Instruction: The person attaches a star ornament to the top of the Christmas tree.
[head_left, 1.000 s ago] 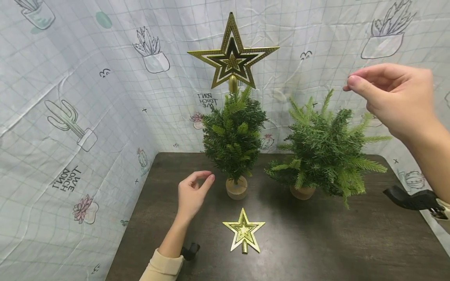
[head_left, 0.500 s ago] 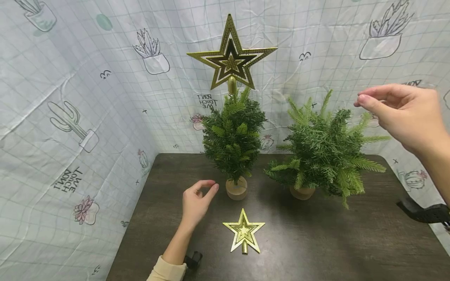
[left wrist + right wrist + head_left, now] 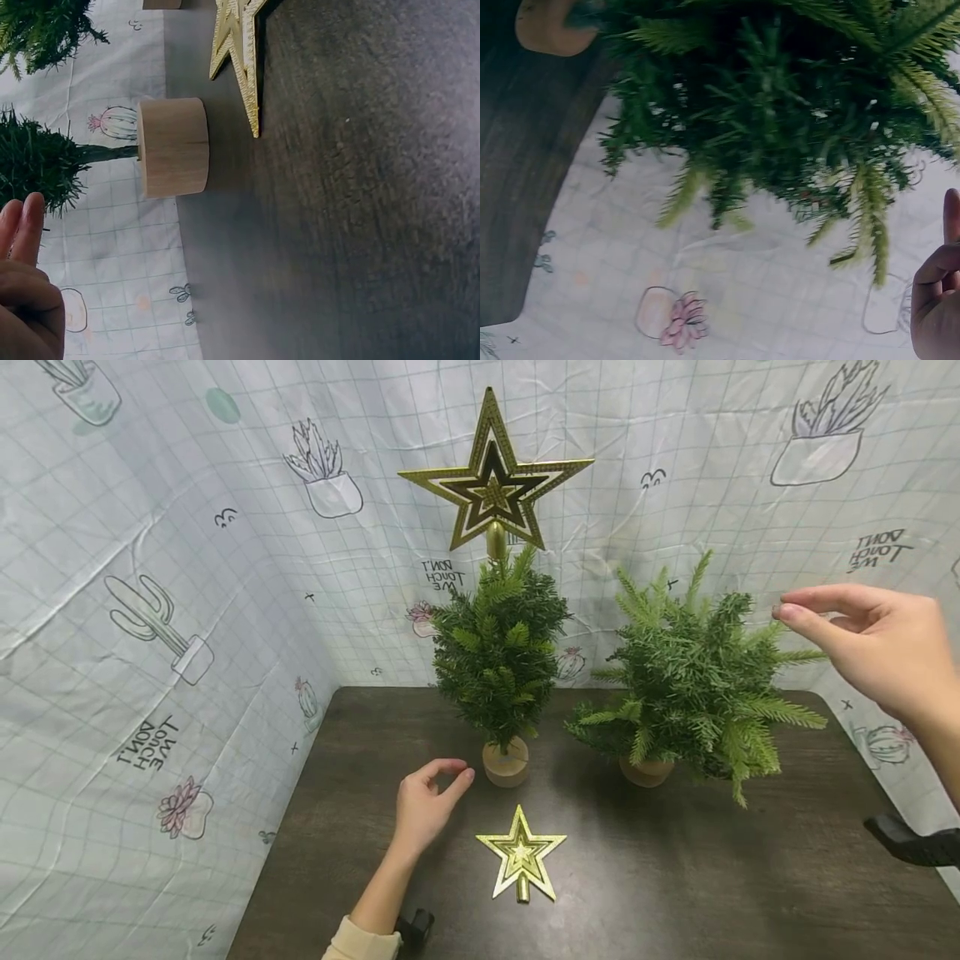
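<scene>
On the table stands a small artificial Christmas tree (image 3: 498, 652) with a round wooden base (image 3: 176, 146) and a gold star topper (image 3: 493, 493) upright on its tip. Flat on the table in front of it lies a second gold star topper (image 3: 521, 853). My left hand (image 3: 426, 802) hovers left of this star, fingers loosely bent, nothing visible in them. To the right stands a bushier tree (image 3: 690, 681) with spread branches and no star. My right hand (image 3: 885, 647) is in the air just right of its branches, fingers loosely bent, with nothing visible in it.
The dark wooden table (image 3: 637, 893) ends at the back against a white curtain (image 3: 375, 585) printed with cacti. Both trees stand near that back edge. A black wrist strap (image 3: 911, 842) shows below the right forearm.
My right hand has sunk and shifted slightly right. The left hand has moved a little down and to the right, towards the lying star. Trees and stars have stayed put.
</scene>
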### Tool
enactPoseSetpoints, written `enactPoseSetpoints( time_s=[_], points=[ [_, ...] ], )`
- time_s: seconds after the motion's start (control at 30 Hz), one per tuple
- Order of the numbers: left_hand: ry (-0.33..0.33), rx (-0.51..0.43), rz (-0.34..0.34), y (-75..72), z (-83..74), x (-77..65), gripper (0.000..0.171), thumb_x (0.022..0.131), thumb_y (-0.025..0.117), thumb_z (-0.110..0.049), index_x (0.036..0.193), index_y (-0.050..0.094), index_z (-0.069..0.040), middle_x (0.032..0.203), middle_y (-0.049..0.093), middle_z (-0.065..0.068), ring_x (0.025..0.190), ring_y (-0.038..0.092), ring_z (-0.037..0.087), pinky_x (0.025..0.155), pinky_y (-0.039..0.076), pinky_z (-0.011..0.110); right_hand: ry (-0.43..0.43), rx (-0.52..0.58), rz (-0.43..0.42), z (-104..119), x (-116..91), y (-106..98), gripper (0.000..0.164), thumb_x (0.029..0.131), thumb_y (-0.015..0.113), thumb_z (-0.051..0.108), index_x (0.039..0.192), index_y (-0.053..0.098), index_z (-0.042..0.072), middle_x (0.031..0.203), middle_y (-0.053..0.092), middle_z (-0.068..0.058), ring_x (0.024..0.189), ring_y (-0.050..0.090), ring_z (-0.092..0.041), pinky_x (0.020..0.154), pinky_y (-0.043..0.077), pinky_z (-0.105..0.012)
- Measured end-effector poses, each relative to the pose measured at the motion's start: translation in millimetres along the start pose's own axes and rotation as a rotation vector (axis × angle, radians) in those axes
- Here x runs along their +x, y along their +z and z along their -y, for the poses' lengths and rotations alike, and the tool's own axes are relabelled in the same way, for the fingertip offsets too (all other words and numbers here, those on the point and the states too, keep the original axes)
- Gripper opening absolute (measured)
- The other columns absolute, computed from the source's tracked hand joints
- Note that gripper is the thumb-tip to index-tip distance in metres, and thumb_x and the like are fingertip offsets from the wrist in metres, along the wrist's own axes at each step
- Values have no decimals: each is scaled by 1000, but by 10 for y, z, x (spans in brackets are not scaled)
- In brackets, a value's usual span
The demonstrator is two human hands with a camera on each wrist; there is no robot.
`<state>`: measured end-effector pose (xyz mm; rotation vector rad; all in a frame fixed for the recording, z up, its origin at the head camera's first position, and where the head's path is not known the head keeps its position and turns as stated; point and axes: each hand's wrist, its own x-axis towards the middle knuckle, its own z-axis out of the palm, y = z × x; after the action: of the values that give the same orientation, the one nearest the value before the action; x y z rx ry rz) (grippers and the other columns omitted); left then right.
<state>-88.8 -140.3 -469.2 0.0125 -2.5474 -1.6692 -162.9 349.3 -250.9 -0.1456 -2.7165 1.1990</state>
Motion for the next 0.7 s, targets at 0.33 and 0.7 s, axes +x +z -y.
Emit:
enactPoseSetpoints(
  time_s=[0.33,0.7],
  points=[
    [-36,31,96,57,3,-41,23,92,80,-43,110,79,-28,109,79,-4,39,20,-2,41,24,20,-49,-96,18,-233,-105,86,37,97,75,45,130,75,29,90,57,53,70,59,17,52,40,-24],
    [-34,187,214,111,63,-120,40,93,75,-57,119,77,-26,101,80,2,49,39,5,49,33,22,-43,-57,55,-302,-125,149,34,96,76,43,128,74,32,52,54,20,42,39,-10,41,26,-36]
  ],
)
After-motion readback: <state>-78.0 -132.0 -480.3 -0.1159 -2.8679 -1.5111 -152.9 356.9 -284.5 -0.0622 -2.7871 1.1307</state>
